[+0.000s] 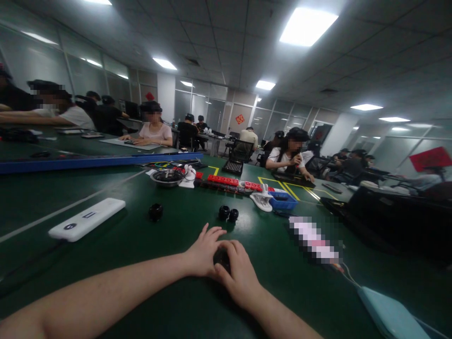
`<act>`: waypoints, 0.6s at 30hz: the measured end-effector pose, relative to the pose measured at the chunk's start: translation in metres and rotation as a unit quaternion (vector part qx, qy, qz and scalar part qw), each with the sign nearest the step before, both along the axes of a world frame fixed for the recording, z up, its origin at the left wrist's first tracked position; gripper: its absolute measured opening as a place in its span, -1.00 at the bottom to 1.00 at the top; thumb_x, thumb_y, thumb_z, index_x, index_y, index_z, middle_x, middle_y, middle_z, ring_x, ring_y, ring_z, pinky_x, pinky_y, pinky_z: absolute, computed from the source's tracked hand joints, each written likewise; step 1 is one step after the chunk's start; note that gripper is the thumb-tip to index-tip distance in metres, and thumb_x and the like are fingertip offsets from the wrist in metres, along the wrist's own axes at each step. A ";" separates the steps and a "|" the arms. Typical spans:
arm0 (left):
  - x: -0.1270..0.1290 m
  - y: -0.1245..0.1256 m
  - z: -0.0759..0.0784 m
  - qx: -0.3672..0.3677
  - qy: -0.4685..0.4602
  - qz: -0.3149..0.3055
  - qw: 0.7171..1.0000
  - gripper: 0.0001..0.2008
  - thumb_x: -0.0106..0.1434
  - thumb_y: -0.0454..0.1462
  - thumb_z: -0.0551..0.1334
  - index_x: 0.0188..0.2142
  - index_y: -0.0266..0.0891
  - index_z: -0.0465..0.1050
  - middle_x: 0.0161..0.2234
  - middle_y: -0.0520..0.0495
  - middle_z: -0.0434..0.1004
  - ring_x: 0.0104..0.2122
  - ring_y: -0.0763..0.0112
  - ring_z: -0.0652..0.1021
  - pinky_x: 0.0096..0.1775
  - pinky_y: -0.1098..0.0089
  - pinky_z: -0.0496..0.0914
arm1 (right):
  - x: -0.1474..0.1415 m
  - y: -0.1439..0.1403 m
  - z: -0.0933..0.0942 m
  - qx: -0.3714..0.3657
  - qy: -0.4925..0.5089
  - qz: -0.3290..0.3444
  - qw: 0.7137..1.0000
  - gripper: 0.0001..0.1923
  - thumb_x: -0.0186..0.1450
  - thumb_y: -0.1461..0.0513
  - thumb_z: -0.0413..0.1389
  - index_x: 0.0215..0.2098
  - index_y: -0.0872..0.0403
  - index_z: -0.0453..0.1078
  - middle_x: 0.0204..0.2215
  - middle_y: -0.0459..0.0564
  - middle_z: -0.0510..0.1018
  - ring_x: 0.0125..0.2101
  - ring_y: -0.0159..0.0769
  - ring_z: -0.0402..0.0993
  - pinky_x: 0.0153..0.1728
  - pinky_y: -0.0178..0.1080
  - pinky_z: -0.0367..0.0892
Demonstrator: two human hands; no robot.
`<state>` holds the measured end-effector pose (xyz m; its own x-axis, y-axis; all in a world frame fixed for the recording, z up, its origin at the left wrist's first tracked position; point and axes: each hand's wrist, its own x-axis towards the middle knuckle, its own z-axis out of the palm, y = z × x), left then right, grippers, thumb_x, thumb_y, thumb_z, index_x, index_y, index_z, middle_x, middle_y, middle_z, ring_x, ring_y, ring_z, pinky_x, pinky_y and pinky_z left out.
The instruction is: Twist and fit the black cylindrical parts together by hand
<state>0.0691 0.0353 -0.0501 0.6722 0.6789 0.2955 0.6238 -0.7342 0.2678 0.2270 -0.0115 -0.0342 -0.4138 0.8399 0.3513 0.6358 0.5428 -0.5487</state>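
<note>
Low over the near middle of the green table, my right hand (242, 275) curls its fingers and thumb around a dark round piece (222, 257), mostly covered by the hand. Close against its left side is my left hand (204, 250), fingers stretched out and slightly spread; its thumb is hidden. Whether the left palm touches the piece I cannot tell. Beyond my hands stand two short black ribbed cylinders, a larger one (223, 212) and a smaller one (233, 215), side by side. Another black cylinder (156, 212) is farther left.
A white power strip (88, 219) lies left, a pixelated pink-white item (314, 240) and a pale blue case (391, 313) right. Farther back are red blocks (223, 180), a blue bin (283, 201) and a round metal dish (167, 178). Other people sit at tables beyond.
</note>
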 end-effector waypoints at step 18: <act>-0.001 0.013 -0.006 -0.169 -0.102 -0.029 0.980 -0.48 -0.16 -0.10 0.37 -0.17 -0.16 0.37 -0.15 -0.05 0.31 -0.15 0.18 0.31 -0.10 0.24 0.24 | 0.015 0.025 -0.008 0.044 0.105 0.114 0.987 -0.30 -0.02 0.23 0.16 0.07 0.05 0.01 -0.06 0.08 0.26 -0.07 -0.10 0.24 -0.05 -0.10 0.20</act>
